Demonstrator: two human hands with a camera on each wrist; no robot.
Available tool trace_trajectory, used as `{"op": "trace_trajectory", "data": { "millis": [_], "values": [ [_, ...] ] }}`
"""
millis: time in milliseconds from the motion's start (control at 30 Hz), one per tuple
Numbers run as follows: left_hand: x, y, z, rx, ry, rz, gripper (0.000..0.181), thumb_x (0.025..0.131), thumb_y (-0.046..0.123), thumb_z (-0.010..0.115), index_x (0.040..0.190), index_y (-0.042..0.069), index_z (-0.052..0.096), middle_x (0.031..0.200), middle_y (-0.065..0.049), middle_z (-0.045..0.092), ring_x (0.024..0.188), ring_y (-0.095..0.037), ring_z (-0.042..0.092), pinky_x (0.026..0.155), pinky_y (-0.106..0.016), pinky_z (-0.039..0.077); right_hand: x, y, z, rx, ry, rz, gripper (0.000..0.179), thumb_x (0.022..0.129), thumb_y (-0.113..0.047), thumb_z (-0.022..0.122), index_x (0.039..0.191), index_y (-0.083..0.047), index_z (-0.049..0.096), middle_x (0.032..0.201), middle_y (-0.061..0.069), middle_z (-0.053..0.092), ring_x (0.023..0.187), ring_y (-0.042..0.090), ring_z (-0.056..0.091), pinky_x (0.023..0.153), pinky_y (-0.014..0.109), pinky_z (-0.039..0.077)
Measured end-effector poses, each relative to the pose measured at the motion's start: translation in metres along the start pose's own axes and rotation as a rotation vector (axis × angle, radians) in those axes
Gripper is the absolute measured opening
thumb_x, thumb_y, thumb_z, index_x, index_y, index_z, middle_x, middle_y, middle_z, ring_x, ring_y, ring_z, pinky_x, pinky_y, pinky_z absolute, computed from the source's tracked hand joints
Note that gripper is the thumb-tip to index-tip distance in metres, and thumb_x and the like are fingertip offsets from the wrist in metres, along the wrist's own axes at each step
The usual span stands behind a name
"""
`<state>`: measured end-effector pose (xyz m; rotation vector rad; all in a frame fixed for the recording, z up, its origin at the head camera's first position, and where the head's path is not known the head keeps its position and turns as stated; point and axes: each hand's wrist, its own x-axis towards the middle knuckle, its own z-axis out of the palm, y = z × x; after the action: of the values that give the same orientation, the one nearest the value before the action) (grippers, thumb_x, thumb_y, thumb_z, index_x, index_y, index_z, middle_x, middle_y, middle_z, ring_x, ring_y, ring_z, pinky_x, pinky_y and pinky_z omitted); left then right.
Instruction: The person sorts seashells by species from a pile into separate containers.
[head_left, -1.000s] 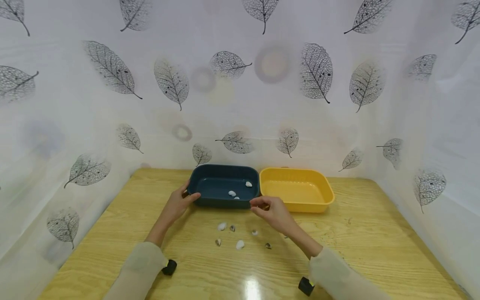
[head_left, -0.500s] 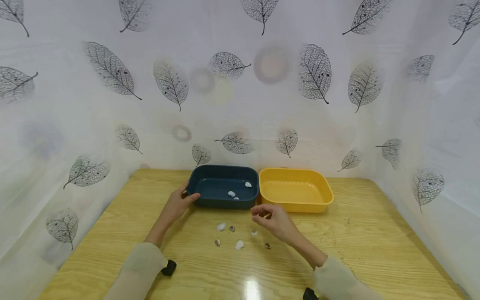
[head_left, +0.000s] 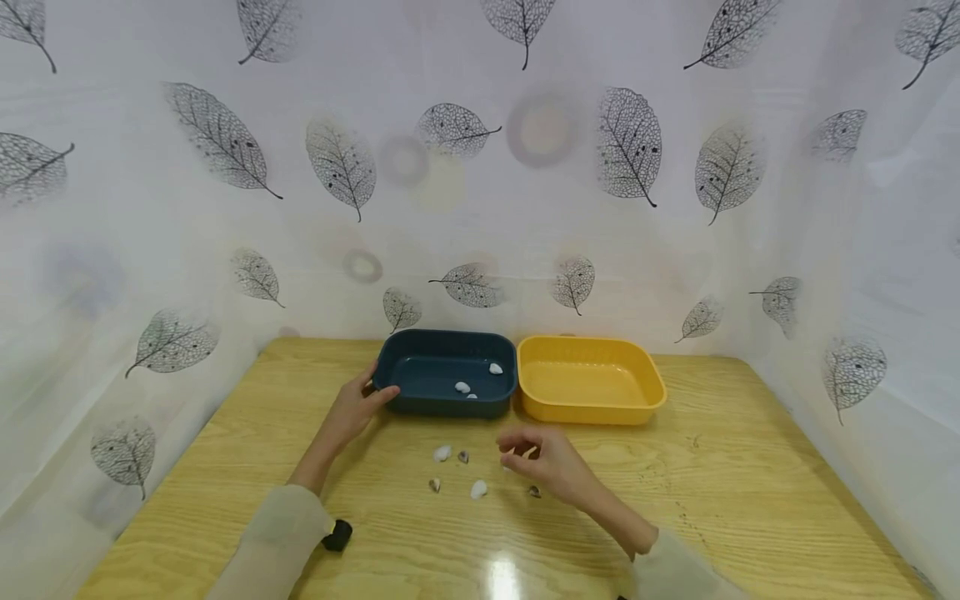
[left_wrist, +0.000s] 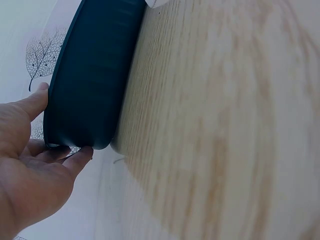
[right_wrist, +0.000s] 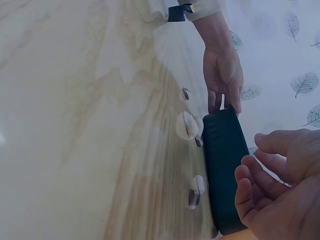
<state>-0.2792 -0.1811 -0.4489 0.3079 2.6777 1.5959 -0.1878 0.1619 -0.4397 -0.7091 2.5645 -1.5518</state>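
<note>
My left hand [head_left: 356, 408] grips the left end of a dark blue plastic tray [head_left: 450, 407], thumb at the rim and fingers around the outer end, as the left wrist view shows. Inside that tray lie a few white seashells [head_left: 496, 368]. Over the table in front of the trays hovers my right hand [head_left: 551, 462], its fingers loosely bent. In the right wrist view its thumb and fingers are apart, with nothing between them. Just below its fingertips a small shell [head_left: 507, 468] is mostly hidden. A small dark shell [head_left: 535, 492] lies beneath the palm side.
A yellow tray [head_left: 592, 413] stands right beside the blue one. On the wooden table [head_left: 420, 550] lie white shells [head_left: 478, 489] and small dark shells [head_left: 463, 457]. Behind the trays hangs a leaf-printed white sheet [head_left: 487, 217].
My right hand has drawn back from the blue tray's front right corner, coming down toward the shells on the table. The left hand stays on the tray.
</note>
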Motion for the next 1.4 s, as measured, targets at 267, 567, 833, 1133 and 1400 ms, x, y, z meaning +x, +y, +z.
{"op": "trace_trajectory", "data": {
  "millis": [267,567,833,1133,1400],
  "values": [
    [-0.001,0.0,0.0,-0.013,-0.011,-0.007,0.079,0.106,0.025,0.063,0.162,-0.005,0.016,0.163,-0.032,0.022,0.145,-0.047,0.037,0.112,-0.056,0.041,-0.005,0.005,0.009,0.001,-0.049,0.02,0.02,0.096,-0.006,0.072,0.113,0.006,0.074,0.105,0.017,0.074,0.085,0.012,0.064,0.07,0.024,0.056],
    [0.001,-0.004,0.0,-0.036,-0.019,-0.014,0.078,0.107,0.023,0.061,0.163,-0.004,0.013,0.165,-0.031,0.02,0.146,-0.045,0.036,0.111,-0.055,0.042,-0.007,0.002,0.016,-0.026,-0.061,0.029,0.021,0.094,-0.007,0.075,0.112,0.003,0.075,0.105,0.013,0.074,0.086,0.012,0.065,0.072,0.025,0.056],
    [0.001,-0.004,0.0,-0.027,-0.016,-0.013,0.079,0.106,0.024,0.061,0.162,-0.005,0.014,0.165,-0.03,0.019,0.146,-0.046,0.035,0.113,-0.056,0.04,-0.005,0.005,0.02,-0.059,-0.068,0.004,0.021,0.092,-0.006,0.076,0.112,0.003,0.076,0.104,0.012,0.075,0.087,0.013,0.066,0.074,0.025,0.057],
    [0.0,-0.003,0.0,-0.034,-0.024,-0.015,0.08,0.106,0.025,0.061,0.163,-0.005,0.013,0.166,-0.03,0.018,0.146,-0.046,0.034,0.112,-0.056,0.041,0.0,0.005,0.025,-0.041,-0.09,0.013,0.022,0.09,-0.003,0.077,0.112,0.003,0.075,0.106,0.013,0.075,0.087,0.01,0.065,0.075,0.023,0.056],
    [0.0,-0.004,0.0,-0.039,-0.023,-0.005,0.079,0.106,0.025,0.061,0.163,-0.005,0.014,0.165,-0.03,0.019,0.146,-0.046,0.036,0.111,-0.055,0.043,0.002,0.004,0.028,-0.029,-0.107,0.015,0.022,0.089,-0.001,0.078,0.11,0.004,0.075,0.103,0.012,0.075,0.085,0.01,0.062,0.073,0.021,0.054]
  ]
}}
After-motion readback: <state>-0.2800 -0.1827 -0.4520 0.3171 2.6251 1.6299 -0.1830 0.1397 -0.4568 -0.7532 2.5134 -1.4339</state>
